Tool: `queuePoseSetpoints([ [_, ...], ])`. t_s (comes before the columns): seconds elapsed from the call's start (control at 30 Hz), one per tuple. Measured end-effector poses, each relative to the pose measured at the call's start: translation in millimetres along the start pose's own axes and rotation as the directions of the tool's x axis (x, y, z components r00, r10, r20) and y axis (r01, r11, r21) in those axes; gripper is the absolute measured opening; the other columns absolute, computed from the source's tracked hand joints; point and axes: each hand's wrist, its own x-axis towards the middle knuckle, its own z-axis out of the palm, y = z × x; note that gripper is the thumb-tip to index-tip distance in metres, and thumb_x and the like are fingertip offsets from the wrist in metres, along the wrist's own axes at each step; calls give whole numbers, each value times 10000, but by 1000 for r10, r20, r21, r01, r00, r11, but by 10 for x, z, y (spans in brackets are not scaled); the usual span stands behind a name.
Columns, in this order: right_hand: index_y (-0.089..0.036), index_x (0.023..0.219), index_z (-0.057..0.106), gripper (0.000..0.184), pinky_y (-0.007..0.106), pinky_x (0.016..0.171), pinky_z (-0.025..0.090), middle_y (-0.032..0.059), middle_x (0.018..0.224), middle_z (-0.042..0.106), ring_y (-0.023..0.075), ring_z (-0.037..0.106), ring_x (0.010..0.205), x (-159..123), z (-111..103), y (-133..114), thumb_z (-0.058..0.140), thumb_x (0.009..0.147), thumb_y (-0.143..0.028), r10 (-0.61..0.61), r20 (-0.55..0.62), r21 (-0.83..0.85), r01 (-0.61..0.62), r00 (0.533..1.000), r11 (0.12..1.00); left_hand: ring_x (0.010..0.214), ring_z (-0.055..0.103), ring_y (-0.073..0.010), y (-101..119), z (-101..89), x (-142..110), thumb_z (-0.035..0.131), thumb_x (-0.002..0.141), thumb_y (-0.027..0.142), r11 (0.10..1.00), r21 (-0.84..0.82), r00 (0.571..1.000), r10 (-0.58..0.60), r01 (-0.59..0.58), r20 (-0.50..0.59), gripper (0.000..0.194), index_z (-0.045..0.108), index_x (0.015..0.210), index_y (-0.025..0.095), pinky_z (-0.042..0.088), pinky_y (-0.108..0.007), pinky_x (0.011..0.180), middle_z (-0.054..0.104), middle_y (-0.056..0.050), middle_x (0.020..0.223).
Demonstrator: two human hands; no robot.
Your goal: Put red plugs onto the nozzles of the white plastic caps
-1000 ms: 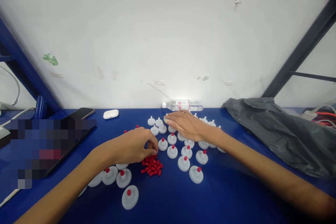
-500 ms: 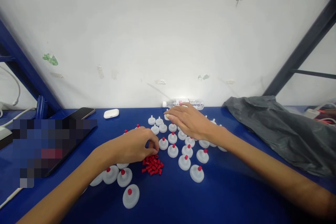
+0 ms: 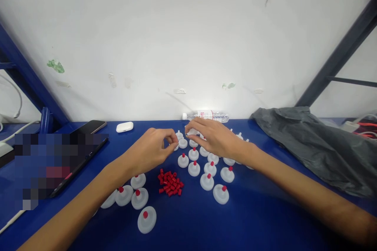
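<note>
My left hand (image 3: pixel 154 145) is closed in a pinch, its fingertips hiding whatever may be between them. Just beyond those fingers stand white plastic spout lids (image 3: pixel 183 143), round discs with a narrow nozzle. My right hand (image 3: pixel 213 135) curves its thumb and fingers around another white spout lid (image 3: pixel 193 131), partly hidden by the fingers. Below my left hand lies a heap of small red caps (image 3: pixel 171 183). Several red-capped lids (image 3: pixel 194 169) stand to the right of the heap, and more red-capped lids (image 3: pixel 140 198) sit to its left.
A clear bottle (image 3: pixel 219 116) lies along the wall behind my right hand. At the left are a white earbud case (image 3: pixel 125 127), a phone (image 3: pixel 92 126) and a dark, partly blurred device (image 3: pixel 79 172). Grey plastic sheeting (image 3: pixel 309 145) covers the right side of the blue table (image 3: pixel 188 223).
My left hand has lifted from the red caps and moved up towards my right hand, uncovering the heap. My right hand's fingers have curled in and its thumb has dropped lower.
</note>
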Motion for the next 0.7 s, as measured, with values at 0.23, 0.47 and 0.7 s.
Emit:
queuePoseSetpoints([
  [0.23,-206,1181,572,125,426,899,549,59,1003,719,246,684,920,-6,8,-87,600,1109,-305,-67,22,16,67,998,998,668,650,-165,14,-21,31,651,1008,457,998,-49,981,27,-37,-193,264,794,1030,236,480,-347,723,806,-10,940],
  [0.47,-236,1173,558,130,440,895,569,67,1075,728,258,697,984,-11,11,-120,537,1133,-358,-76,23,79,74,997,994,754,665,-169,-14,34,34,683,998,412,993,-78,981,73,-88,-179,205,822,1017,263,488,-335,753,822,-5,1035],
  [0.7,-299,1121,526,65,502,914,616,113,1190,717,319,687,1139,-26,-42,-181,472,1133,-333,-10,-26,131,13,1000,991,683,601,-188,-1,32,25,521,1074,515,997,-36,986,62,-69,-157,386,734,928,228,401,-334,672,729,-8,786],
])
